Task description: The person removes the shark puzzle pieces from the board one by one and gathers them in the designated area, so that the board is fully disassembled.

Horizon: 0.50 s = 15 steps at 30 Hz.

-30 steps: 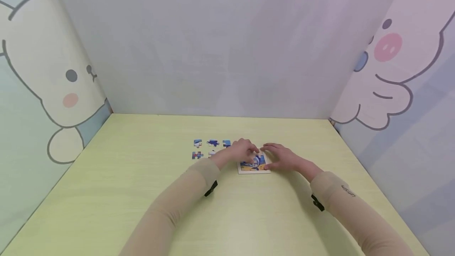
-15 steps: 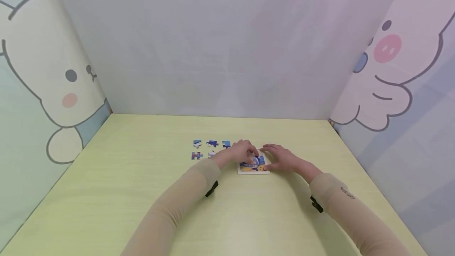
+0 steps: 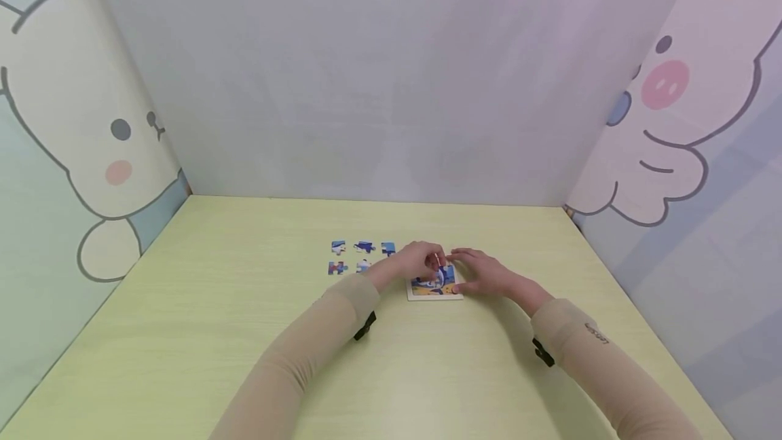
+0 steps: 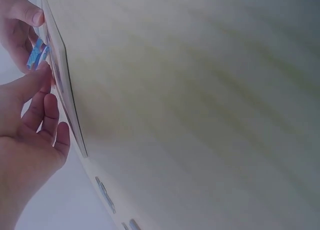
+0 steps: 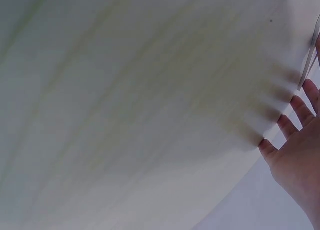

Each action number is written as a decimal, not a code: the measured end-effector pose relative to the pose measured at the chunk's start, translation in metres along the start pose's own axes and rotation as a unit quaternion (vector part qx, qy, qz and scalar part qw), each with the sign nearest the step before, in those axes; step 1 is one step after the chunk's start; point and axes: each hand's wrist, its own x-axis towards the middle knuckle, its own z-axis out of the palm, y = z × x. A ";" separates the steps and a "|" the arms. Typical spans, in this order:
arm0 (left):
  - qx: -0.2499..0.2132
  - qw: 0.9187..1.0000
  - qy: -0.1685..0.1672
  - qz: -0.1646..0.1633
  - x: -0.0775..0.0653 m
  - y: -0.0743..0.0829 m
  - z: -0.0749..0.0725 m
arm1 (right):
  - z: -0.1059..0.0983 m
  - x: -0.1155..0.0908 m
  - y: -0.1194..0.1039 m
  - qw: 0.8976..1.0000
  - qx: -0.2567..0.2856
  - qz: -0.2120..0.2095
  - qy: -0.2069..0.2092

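A square puzzle in a white frame (image 3: 435,297) lies on the table, with a blue and yellow picture partly built inside. My left hand (image 3: 417,261) is over its upper left part, hiding that area in the head view. Between thumb and fingertips it pinches a blue puzzle piece (image 4: 35,55), tilted close over the frame in the left wrist view. My right hand (image 3: 485,271) rests along the frame's right side, thumb at the lower right corner and forefinger near the upper right. In the right wrist view its spread fingers (image 5: 288,126) reach the tabletop beside the frame edge.
Loose puzzle pieces lie in two rows left of the frame, among them a red and blue piece (image 3: 337,268) and a dark blue piece (image 3: 364,247). My left forearm passes close to the nearer row. A pale wall (image 3: 379,87) stands behind the table (image 3: 244,304).
My left hand's fingers have shifted slightly over the upper part of the frame and now bend more downward. The right hand and the loose pieces keep their places.
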 end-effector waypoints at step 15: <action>0.001 1.000 0.004 0.015 -0.007 -0.003 -0.019 | -0.001 0.000 -0.002 1.000 -0.002 0.002 -0.002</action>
